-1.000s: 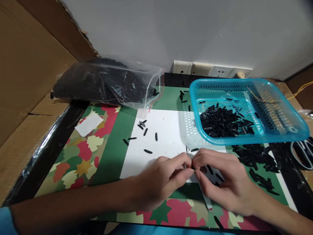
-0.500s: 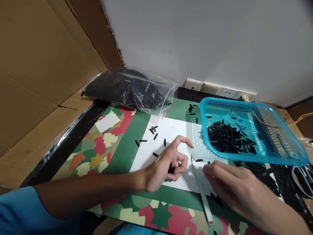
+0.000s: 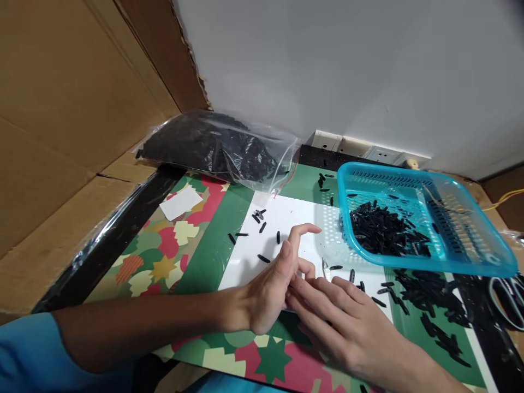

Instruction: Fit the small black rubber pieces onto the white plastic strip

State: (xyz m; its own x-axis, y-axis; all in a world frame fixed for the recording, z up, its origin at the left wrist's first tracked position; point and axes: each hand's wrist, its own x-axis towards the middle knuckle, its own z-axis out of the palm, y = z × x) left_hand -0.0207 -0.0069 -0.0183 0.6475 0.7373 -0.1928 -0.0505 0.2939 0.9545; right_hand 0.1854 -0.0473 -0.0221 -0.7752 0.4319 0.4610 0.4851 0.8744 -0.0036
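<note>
Over the white sheet (image 3: 303,210), my left hand (image 3: 280,275) is cupped, its index finger and thumb raised apart and its lower fingers curled; whatever lies in its palm is hidden. My right hand (image 3: 339,319) reaches across to it, fingertips against the left palm and lower fingers, with the pinch hidden. Just above the right knuckles shows the tip of a craft knife (image 3: 326,267); its handle is covered. Small black pieces (image 3: 263,258) are scattered on the sheet left of and beyond my hands.
A blue basket (image 3: 450,266) holding many black pieces stands at the right, with a loose pile (image 3: 434,297) below it. Scissors (image 3: 507,300) lie at the far right. A clear bag (image 3: 208,144) of black pieces rests at the back. A paper scrap (image 3: 180,203) lies left.
My right hand has moved left from beside the knife to my left hand and now covers the knife's handle. The left thumb has lifted away from the index finger.
</note>
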